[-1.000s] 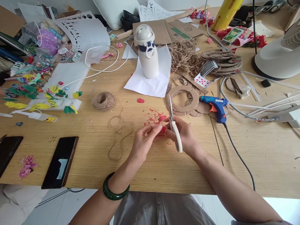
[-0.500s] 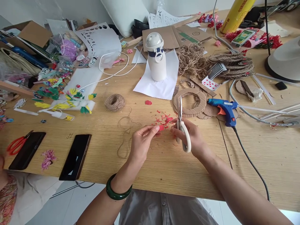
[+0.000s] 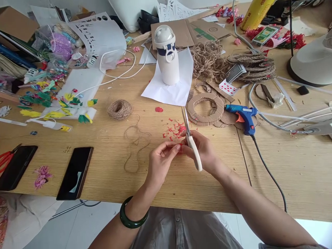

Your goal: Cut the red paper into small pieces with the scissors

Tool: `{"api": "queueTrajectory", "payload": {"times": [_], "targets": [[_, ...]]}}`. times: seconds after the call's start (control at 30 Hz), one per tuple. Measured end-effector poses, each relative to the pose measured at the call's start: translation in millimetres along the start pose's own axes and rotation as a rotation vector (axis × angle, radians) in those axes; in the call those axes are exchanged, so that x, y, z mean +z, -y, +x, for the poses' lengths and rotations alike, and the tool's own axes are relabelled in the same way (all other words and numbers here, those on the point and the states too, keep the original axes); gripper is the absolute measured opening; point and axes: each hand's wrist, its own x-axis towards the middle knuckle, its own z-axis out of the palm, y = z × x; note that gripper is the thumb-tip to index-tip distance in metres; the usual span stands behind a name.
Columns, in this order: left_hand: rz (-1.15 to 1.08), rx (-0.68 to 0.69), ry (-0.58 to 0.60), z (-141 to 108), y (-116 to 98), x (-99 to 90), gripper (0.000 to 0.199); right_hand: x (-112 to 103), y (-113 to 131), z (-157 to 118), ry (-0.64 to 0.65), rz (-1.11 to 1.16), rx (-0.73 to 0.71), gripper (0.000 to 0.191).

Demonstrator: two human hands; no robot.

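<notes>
Near the front of the wooden bench (image 3: 194,193), left hand (image 3: 161,160) with fingers pinched on a red scrap (image 3: 181,145), mostly hidden; right hand (image 3: 206,154) grasping white-handled scissors (image 3: 195,152), handle partly covered. Just beyond, thin curly clippings (image 3: 179,130). Farther, smooth white bottle (image 3: 169,71), contents hidden, on creased paper (image 3: 153,91); crinkled clear bag (image 3: 40,36) around purple yarn (image 3: 62,47).

Left hand (image 3: 164,156): pinches a small red piece (image 3: 181,145). Right hand (image 3: 201,148): holds white-handled scissors (image 3: 192,145), blades directed away from the body. Red scraps (image 3: 177,130) lie on the surface (image 3: 207,186) just beyond both hands. Blue glue gun (image 3: 244,116): right of a cardboard ring (image 3: 193,110).
</notes>
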Motion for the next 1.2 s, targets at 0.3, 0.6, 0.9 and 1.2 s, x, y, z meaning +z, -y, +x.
{"api": "queueTrajectory", "payload": {"times": [0.3, 0.6, 0.9, 1.2], "targets": [[-0.192, -0.064, -0.183, 10.4, -21.9, -7.5, 0.016, 5.3, 8.9, -5.7, 0.115, -0.087, 0.016, 0.042], [-0.320, 0.001, -0.319, 18.0, -27.8, 12.8, 0.014, 13.3, -0.6, -13.8, 0.158, -0.173, -0.012, 0.047], [-0.337, -0.015, -0.332, 13.8, -22.1, 28.3, 0.016, 12.4, -1.4, -11.7, 0.142, -0.122, -0.044, 0.043], [-0.355, -0.037, -0.374, 8.1, -19.7, 22.0, 0.017, 15.9, -7.2, -15.6, 0.161, -0.117, 0.003, 0.048]]}}
